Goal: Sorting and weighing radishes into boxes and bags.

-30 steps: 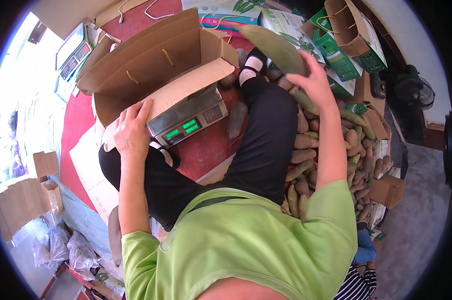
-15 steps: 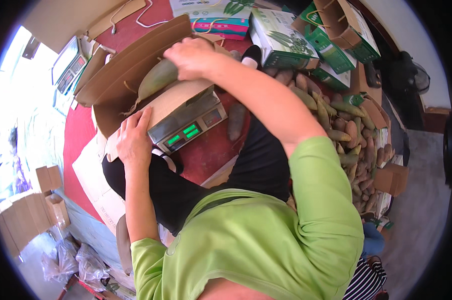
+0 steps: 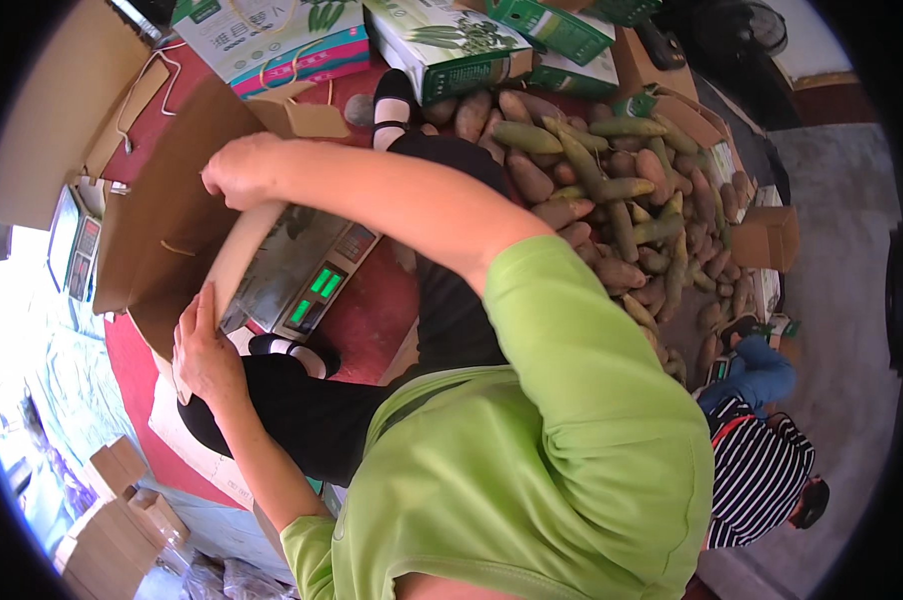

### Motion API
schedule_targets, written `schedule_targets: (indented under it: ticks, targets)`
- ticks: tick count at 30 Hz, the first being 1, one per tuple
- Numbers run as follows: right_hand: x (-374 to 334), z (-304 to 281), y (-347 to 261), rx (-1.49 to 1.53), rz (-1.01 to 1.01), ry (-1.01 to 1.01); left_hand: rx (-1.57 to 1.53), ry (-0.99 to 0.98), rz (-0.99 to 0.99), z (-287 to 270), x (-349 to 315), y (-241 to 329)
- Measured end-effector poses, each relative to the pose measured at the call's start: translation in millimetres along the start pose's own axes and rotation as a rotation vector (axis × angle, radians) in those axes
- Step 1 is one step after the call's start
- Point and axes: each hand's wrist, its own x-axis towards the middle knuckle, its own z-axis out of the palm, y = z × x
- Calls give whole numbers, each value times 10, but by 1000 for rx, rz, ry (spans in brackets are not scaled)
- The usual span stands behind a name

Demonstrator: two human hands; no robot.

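Upper left of the frame, a large, open-topped brown corrugated-cardboard box (image 3: 157, 215) stands tilted between a worker's two bare hands, next to a silver digital scale (image 3: 287, 262) with green-lit displays. Whether the scale carries its weight cannot be told from this angle. The left hand (image 3: 210, 355) lies on the lower end of the box's pale, bowed near flap (image 3: 240, 250), fingers slightly bent; whether they pinch the board is not shown. The right hand (image 3: 247, 172), loosely curled, hangs over the far end of the mouth, its fingertips hidden; whether it has hold of anything cannot be told.

The board looks light, dry and unlikely to slip, its walls fairly stiff, its flaps bendable and prone to creasing. The load inside is out of sight, so the full weight is uncertain; support under both ends of the base would seem safer than a pull on a flap. A yellowish cord handle (image 3: 179, 248) on the long wall offers another hold. The inner faces are plain brown, the walls tall, the flap's edge curved.
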Motion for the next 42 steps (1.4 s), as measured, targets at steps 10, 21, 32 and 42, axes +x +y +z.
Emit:
schedule_targets:
  ticks: [10, 21, 32, 42]
  targets:
    - [-1956, -392, 1970, 418, 333, 512, 43, 11, 5, -3, 36, 15]
    - [-4863, 2201, 2958, 470, 1412, 376, 59, -15, -40, 16, 15, 32]
    - [-5055, 2404, 2617, 700, 1798, 422, 78, -1, -59, 49, 29, 25]
    - [-4806, 2380, 2715, 631, 1803, 355, 22, 32, -21, 42, 44, 98]
